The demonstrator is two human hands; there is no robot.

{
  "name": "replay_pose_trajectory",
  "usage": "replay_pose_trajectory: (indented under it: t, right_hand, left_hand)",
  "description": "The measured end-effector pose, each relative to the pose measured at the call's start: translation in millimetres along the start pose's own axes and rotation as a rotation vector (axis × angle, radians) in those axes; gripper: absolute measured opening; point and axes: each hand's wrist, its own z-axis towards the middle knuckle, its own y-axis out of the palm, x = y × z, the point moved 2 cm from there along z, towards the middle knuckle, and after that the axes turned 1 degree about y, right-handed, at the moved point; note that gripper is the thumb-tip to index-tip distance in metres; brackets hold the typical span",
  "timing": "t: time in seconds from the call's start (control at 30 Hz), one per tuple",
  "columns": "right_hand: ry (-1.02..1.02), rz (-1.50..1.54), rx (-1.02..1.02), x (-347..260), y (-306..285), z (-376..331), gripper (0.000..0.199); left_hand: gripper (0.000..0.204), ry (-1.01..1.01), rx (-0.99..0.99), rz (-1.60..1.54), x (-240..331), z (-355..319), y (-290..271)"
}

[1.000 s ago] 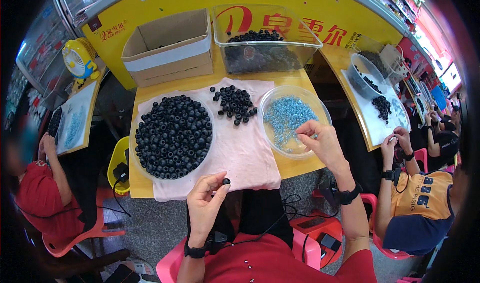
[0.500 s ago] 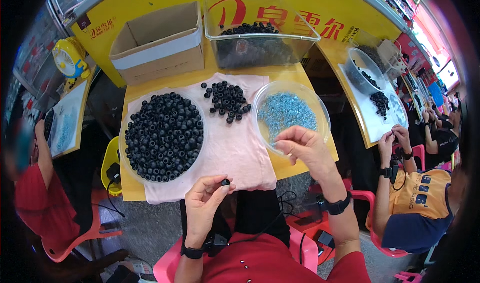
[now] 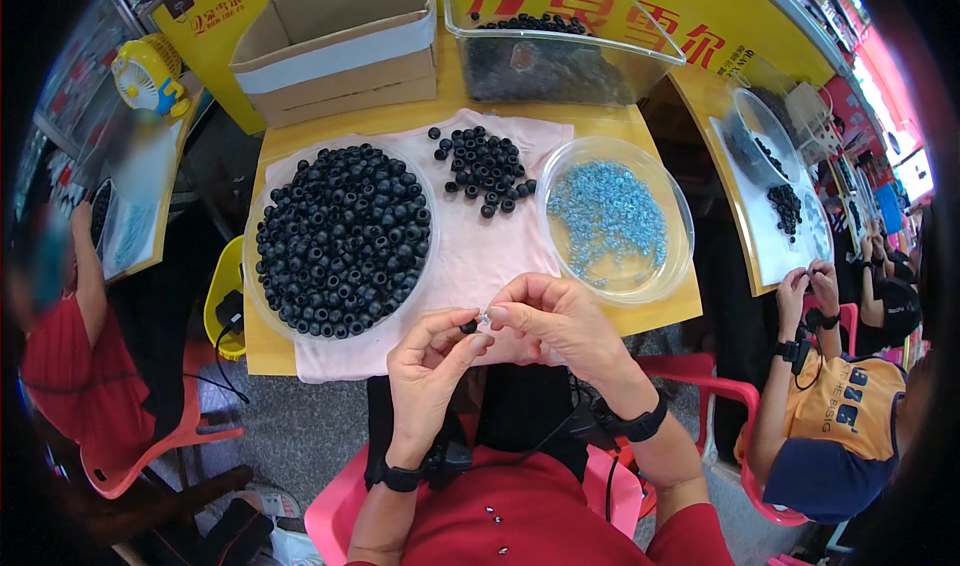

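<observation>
In front of me, my left hand (image 3: pixel 432 364) pinches a black bead (image 3: pixel 468 327) between thumb and fingertips. My right hand (image 3: pixel 562 324) meets it there, closed on a tiny clear piece (image 3: pixel 485 317) held against the bead or right beside it. A round clear tub heaped with black beads (image 3: pixel 340 241) stands left of my hands on a pink cloth (image 3: pixel 480 251). Several loose black beads (image 3: pixel 485 166) lie on the cloth farther back. To the right, a round clear tub (image 3: pixel 683 236) holds small light-blue transparent pieces (image 3: pixel 610 211).
At the table's back stand an open cardboard box (image 3: pixel 340 81) and a clear plastic bin (image 3: pixel 545 66) of black beads. A yellow bucket (image 3: pixel 225 301) is beside the table on the left. Co-workers sit at side tables, one in an orange-and-navy top (image 3: pixel 840 416).
My right hand has moved from the tub of light-blue pieces down and left to my left hand, carrying a tiny clear piece. The view has shifted slightly. My left hand keeps the black bead.
</observation>
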Motion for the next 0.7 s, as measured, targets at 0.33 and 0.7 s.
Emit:
replay_pose_trajectory:
  t: [0.33, 0.7]
  right_hand:
    - [-0.023, 0.054, -0.004, 17.0, -6.0, 12.5, 0.015]
    - [-0.168, -0.150, 0.034, 27.8, 0.2, 7.8, 0.012]
  left_hand:
    - [0.013, 0.060, 0.100, 0.144, -11.2, 11.6, 4.3]
    - [0.009, 0.135, 0.157, 0.462, -11.0, 5.4, -0.4]
